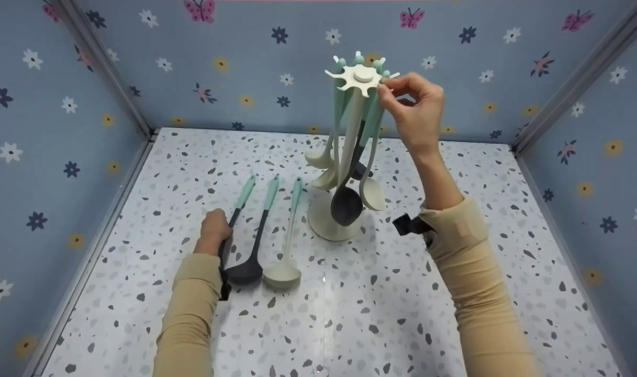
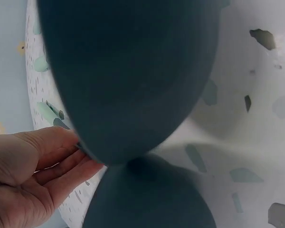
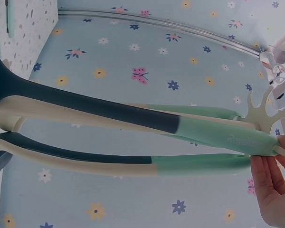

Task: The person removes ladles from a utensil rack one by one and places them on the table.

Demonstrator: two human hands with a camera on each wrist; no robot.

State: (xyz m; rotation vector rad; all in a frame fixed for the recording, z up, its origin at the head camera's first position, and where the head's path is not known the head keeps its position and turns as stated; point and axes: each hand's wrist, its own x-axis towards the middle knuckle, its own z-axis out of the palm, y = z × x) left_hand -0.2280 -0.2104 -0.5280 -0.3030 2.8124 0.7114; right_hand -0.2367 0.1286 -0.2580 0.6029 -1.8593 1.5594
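Note:
A cream rack with a round base [image 1: 323, 228] stands upright, utensils with mint-green handles hanging from its hooked top [image 1: 361, 77]. My right hand [image 1: 420, 107] is up at that top. Thumb and fingers pinch the handle end of a dark spoon [image 1: 346, 206], right at a hook; the right wrist view shows this handle [image 3: 223, 135] close up. Down on the table, my left hand [image 1: 215, 226] grips the dark shaft of a green-handled utensil [image 1: 245, 192], its head hidden by hand and sleeve. Beside it lie a dark ladle [image 1: 246, 271] and a cream ladle [image 1: 282, 274].
Several other utensils hang on the rack, among them a cream spoon [image 1: 372, 193]. The speckled table [image 1: 381, 314] is bounded by flowered blue panels [image 1: 276, 104] at the back and both sides. Large dark utensil heads [image 2: 133, 85] fill much of the left wrist view.

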